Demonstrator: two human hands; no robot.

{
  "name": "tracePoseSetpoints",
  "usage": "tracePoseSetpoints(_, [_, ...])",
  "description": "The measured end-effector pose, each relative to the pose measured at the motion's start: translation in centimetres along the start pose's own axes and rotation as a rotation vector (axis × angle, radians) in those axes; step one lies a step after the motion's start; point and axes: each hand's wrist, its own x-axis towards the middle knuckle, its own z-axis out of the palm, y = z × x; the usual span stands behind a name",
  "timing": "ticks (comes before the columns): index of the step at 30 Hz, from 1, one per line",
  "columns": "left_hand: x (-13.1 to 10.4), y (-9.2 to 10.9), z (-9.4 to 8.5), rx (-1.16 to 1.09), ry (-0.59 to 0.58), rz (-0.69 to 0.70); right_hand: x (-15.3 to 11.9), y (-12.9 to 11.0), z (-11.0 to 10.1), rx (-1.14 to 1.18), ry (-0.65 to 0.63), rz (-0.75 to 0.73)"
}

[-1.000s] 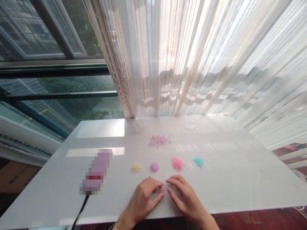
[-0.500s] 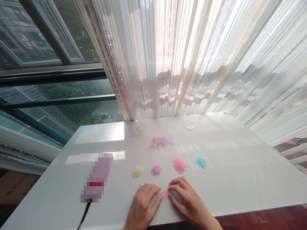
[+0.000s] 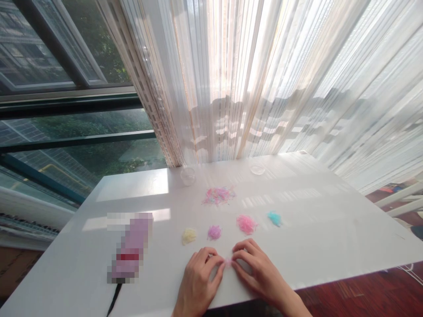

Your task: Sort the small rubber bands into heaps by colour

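Note:
My left hand [image 3: 202, 278] and my right hand [image 3: 253, 269] face each other near the table's front edge. Between their pinched fingertips is a small bit of pink rubber bands [image 3: 228, 262], partly covered by the fingers. Just beyond the hands lie sorted heaps of what look like tiny rubber bands: a yellow heap [image 3: 189, 236], a purple heap [image 3: 214, 232], a pink heap [image 3: 246, 224] and a turquoise heap [image 3: 274, 218]. Farther back spreads a mixed-colour heap [image 3: 218, 196].
On the white table [image 3: 330, 237], a clear round container [image 3: 188, 176] stands at the back, with a clear round lid [image 3: 257, 169] to its right. A blurred purple object [image 3: 134, 246] with a black strap [image 3: 114, 299] lies at left. Sheer curtains [image 3: 224, 79] hang behind.
The fingertips have drawn closer together around the pink bands, and less of the bands shows. The view has shifted slightly; the heaps stay put.

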Motion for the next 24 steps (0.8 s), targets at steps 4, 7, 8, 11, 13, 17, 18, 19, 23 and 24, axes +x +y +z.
tracePoseSetpoints(4, [0.09, 0.05, -0.18, -0.027, 0.005, -0.019, -0.10, 0.31, -0.02, 0.029, 0.013, -0.006])
tracePoseSetpoints(7, [0.15, 0.08, -0.37, -0.048, 0.005, -0.032, -0.18, 0.46, -0.01, 0.034, 0.037, -0.013])
tracePoseSetpoints(8, [0.16, 0.08, -0.41, -0.053, 0.005, -0.034, -0.21, 0.49, 0.00, 0.036, 0.046, -0.015])
tracePoseSetpoints(11, [0.17, 0.07, -0.47, -0.058, 0.003, -0.037, -0.28, 0.52, 0.01, 0.044, 0.054, -0.009])
tracePoseSetpoints(13, [0.13, 0.06, -0.47, -0.055, -0.004, -0.037, -0.30, 0.49, -0.01, 0.047, 0.052, -0.002])
tracePoseSetpoints(17, [-0.03, -0.02, -0.47, -0.045, -0.014, -0.031, -0.23, 0.38, -0.10, 0.035, 0.054, -0.001])
tracePoseSetpoints(18, [-0.05, -0.04, -0.46, -0.041, -0.010, -0.028, -0.19, 0.34, -0.13, 0.032, 0.050, -0.005])
tracePoseSetpoints(19, [-0.07, -0.05, -0.46, -0.036, -0.005, -0.024, -0.16, 0.30, -0.17, 0.029, 0.043, -0.009])
tracePoseSetpoints(23, [0.06, -0.01, -0.47, -0.020, 0.008, -0.011, -0.03, 0.09, -0.39, 0.025, 0.017, -0.015])
tracePoseSetpoints(24, [0.11, 0.02, -0.48, -0.018, 0.009, -0.009, -0.02, 0.04, -0.44, 0.026, 0.016, -0.014])
